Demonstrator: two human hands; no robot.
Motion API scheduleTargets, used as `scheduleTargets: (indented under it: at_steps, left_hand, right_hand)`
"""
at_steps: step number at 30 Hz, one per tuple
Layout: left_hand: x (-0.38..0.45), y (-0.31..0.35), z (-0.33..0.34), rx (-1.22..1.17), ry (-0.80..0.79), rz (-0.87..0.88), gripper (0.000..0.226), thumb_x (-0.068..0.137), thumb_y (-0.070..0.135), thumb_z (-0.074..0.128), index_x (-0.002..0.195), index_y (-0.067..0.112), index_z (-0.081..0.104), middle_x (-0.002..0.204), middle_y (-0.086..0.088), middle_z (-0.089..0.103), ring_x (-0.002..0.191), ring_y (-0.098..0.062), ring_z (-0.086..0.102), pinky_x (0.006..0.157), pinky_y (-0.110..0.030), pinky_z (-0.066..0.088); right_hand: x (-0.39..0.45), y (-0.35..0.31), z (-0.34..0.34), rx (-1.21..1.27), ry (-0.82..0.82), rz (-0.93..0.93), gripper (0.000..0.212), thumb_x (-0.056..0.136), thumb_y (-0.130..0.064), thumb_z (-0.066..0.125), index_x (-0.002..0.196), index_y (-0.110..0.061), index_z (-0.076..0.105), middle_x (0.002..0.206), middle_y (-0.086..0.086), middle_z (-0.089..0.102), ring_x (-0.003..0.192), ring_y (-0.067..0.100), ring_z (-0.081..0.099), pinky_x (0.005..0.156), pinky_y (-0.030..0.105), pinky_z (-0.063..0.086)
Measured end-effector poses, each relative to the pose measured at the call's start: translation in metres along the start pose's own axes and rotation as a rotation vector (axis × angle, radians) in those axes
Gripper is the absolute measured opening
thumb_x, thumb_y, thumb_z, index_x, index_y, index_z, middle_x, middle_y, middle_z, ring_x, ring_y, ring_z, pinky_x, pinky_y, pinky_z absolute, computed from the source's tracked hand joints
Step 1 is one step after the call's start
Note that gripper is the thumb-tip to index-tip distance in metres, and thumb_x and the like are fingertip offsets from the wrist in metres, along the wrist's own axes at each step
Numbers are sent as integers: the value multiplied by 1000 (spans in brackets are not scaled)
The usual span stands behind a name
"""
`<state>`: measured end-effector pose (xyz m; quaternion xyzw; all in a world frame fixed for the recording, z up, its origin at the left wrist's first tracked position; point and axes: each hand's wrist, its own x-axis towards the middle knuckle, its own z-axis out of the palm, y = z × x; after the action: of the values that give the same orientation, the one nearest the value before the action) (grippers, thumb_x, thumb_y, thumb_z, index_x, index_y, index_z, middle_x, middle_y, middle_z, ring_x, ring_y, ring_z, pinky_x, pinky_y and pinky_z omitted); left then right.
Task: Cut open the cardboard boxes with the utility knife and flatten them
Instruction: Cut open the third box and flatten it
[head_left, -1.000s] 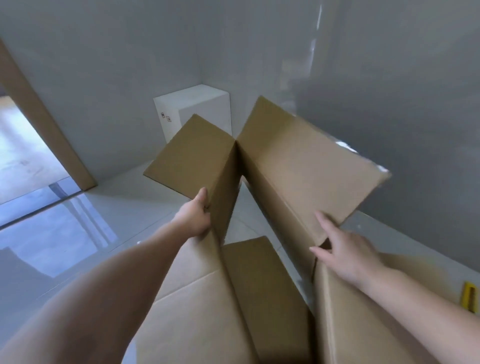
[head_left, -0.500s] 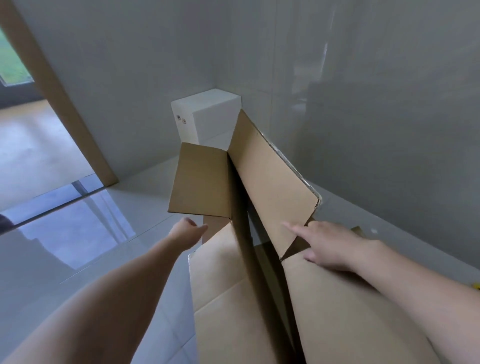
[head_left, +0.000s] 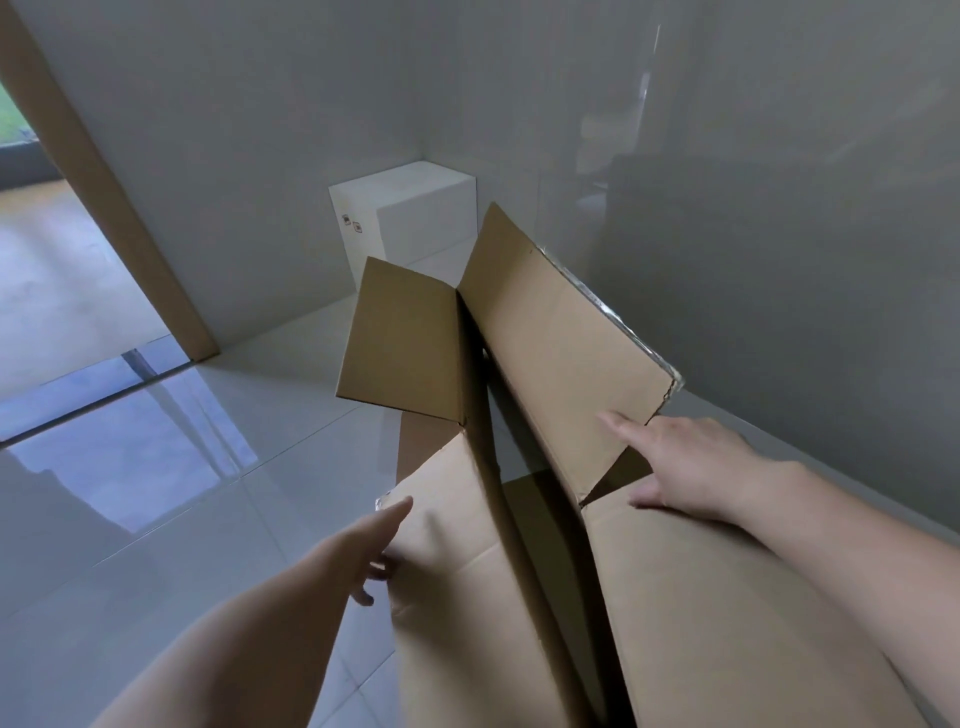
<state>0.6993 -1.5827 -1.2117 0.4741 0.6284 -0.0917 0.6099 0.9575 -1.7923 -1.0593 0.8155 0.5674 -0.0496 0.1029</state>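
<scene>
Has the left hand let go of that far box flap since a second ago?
Yes. The left hand has dropped from the far flap near the white box, back toward the person, onto the nearer left panel.

A white box stood in the wall corner at upper centre; a wooden door frame ran along the left.

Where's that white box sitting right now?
The white box stands on the floor in the far corner where two walls meet, just behind the brown cardboard box's raised flaps, centre of the head view.
</scene>
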Motion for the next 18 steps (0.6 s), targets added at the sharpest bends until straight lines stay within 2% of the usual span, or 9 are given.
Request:
scheduleTargets:
  at_steps: [3,6,8,11,13,15,16,18]
  left_hand:
    - [2,3,5,-57,83,57,71,85,62,54,132,10,42,114,-11,54,104,-27,55,86,-39,42]
    - [4,8,1,-54,282,157,61,82,51,63,122,5,50,100,-9,58,84,-24,58,67,-29,48]
    - [2,14,-8,-78,363,264,62,82,49,62,121,3,49,102,-12,59,87,-26,59,73,-35,54]
    - [-15,33,-22,-234,438,454,64,86,57,56,124,6,47,110,-10,57,99,-26,55,88,-40,47]
    - [-26,50,-29,-347,421,548,66,86,59,55,128,9,47,114,-9,56,103,-25,54,90,-39,45]
    - [-38,66,-32,-354,378,601,66,85,54,60,132,10,45,116,-9,56,104,-25,57,94,-42,48]
    - [-42,72,-32,-329,346,613,64,85,46,63,134,10,43,117,-10,56,103,-25,58,93,-44,50]
    - [-50,85,-29,-295,273,612,62,87,26,63,141,13,36,121,-11,55,97,-25,62,89,-43,54]
  right_hand:
    - [1,1,1,-16,10,5,85,86,-51,59,149,-40,3,121,3,52,111,28,55,82,34,44]
    - [3,1,-2,-40,13,16,85,86,-52,59,150,-40,3,121,2,52,112,28,55,81,34,43]
    - [5,0,-5,-82,19,19,84,86,-51,59,150,-38,5,120,4,52,111,28,56,80,34,44]
    - [7,-3,-18,-129,-7,14,82,85,-47,64,148,-35,13,120,5,52,112,28,56,86,36,48]
    - [6,-4,-34,-163,-29,-4,86,84,-40,67,149,-35,11,123,5,51,114,26,55,87,36,48]
    - [4,-1,-55,-147,-34,3,91,82,-30,71,150,-36,10,126,3,47,112,21,56,83,32,48]
    - [4,0,-65,-38,-32,17,94,81,-23,72,150,-37,10,127,2,48,105,15,59,77,27,49]
    - [5,1,-76,310,-20,33,96,76,-8,70,151,-35,17,130,0,53,68,-2,62,54,16,45]
